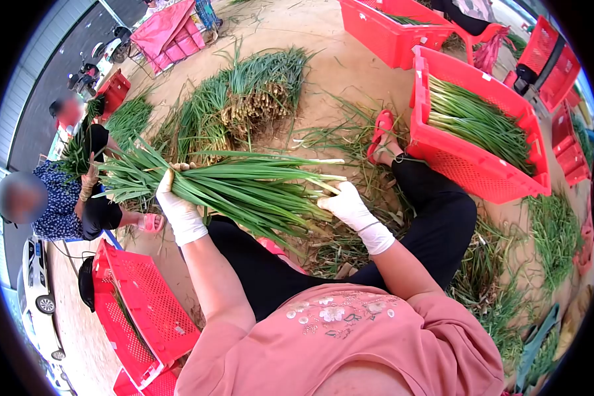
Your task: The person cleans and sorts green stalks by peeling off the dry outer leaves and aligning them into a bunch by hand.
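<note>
A long bundle of green stalks [244,188] lies across both hands above my lap, its leafy ends to the left and its pale ends to the right. My left hand [176,201], in a whitish glove, is wrapped round the leafy part. At the pale ends my right hand [340,201], gloved too, has its fingers closed on the stalks. Beyond the bundle, a large heap of green stalks with roots [261,99] lies on the ground. To the right stands a red crate [465,155] holding stalks laid lengthwise.
At the left a co-worker in a patterned top [56,198] sits holding greens. Red crates [145,300] stand at the lower left, others [389,39] at the upper right. Loose leaves [343,254] litter the ground near my legs. A pink bundle [168,36] stands farther back.
</note>
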`<control>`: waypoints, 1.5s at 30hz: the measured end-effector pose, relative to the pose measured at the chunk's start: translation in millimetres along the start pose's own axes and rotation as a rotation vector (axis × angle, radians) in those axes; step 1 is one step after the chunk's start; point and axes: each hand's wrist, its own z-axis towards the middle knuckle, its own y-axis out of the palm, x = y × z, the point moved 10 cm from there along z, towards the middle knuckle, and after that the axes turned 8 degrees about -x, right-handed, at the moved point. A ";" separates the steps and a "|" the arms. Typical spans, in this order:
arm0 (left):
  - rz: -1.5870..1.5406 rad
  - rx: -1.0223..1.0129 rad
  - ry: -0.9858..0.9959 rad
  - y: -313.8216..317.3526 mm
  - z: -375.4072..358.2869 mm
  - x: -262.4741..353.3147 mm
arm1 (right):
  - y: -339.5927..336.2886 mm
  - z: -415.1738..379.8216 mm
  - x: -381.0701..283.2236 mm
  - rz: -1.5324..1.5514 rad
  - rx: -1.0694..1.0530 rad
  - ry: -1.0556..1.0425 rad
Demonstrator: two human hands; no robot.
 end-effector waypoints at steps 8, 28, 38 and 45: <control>0.048 0.098 0.035 -12.9 -2.4 19.8 | -178.2 -28.4 10.1 -0.774 0.680 0.147; -0.079 -0.045 0.040 -7.1 5.7 3.2 | 39.3 19.7 -19.6 0.297 -0.158 -0.073; -0.055 0.074 -0.050 -34.0 11.4 -10.0 | 37.9 -30.4 -30.2 0.737 -0.625 -0.006; -0.053 0.063 0.009 -27.7 7.2 1.3 | -0.4 -42.4 -67.9 0.962 -0.549 -0.338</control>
